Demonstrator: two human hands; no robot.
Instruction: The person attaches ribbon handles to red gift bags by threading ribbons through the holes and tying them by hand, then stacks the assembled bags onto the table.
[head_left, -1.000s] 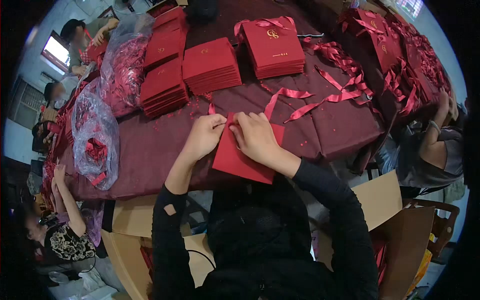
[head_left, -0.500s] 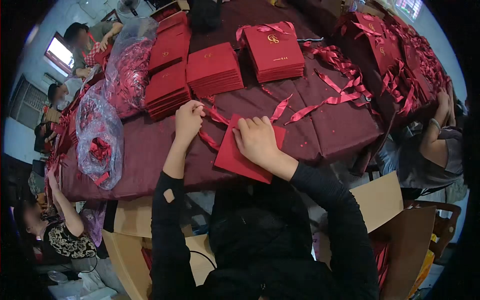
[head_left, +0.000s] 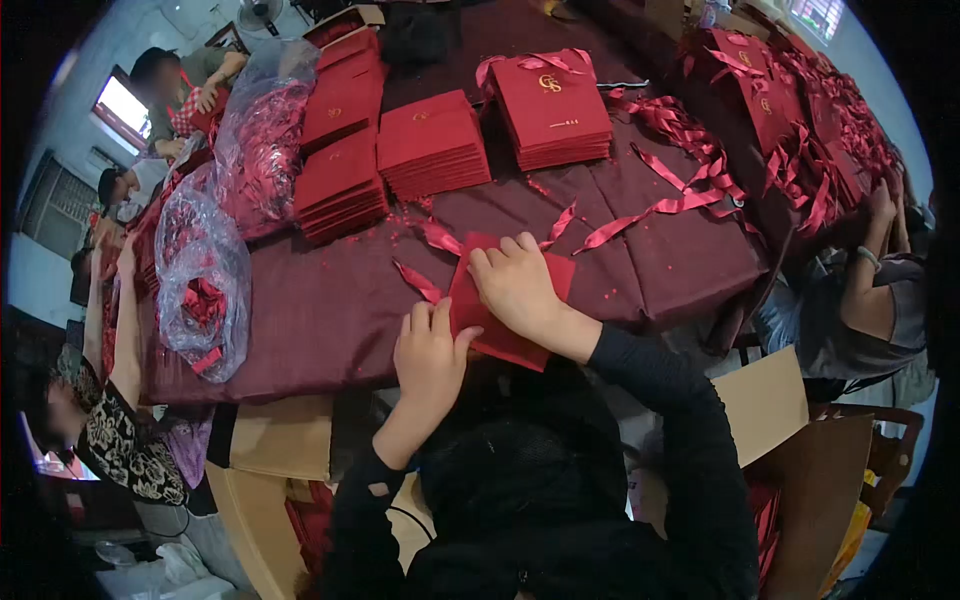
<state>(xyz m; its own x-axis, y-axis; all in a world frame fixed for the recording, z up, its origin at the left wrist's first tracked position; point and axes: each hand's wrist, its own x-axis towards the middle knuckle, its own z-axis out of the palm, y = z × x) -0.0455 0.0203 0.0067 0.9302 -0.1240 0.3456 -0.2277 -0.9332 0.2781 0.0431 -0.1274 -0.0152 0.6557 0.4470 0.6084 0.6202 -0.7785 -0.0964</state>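
A flat red gift bag (head_left: pixel 548 285) lies at a slant on the table in front of me, its plain side up. My right hand (head_left: pixel 518 288) grips its upper part with bent fingers, and the thumb is mostly hidden. At the bag's left edge rests my left hand (head_left: pixel 432 345), fingers spread and the thumb lying over the red surface. Pink satin ribbon (head_left: pixel 438 237) sticks out beyond the bag's upper left side. A second ribbon end (head_left: pixel 418 282) lies just above my left fingers, and another (head_left: pixel 558 225) points away at the upper right.
Stacks of red bags (head_left: pixel 432 145) stand farther back, one with a gold logo (head_left: pixel 550 85). Loose ribbons (head_left: pixel 680 195) spread at right. Clear plastic sacks (head_left: pixel 200 270) hold red ribbon at left. Open cardboard boxes (head_left: pixel 282 435) flank me. Other people work at both sides.
My left hand has come down from the ribbon at the upper left to the bag's left edge, and its fingers have opened. The right hand stays on the bag.
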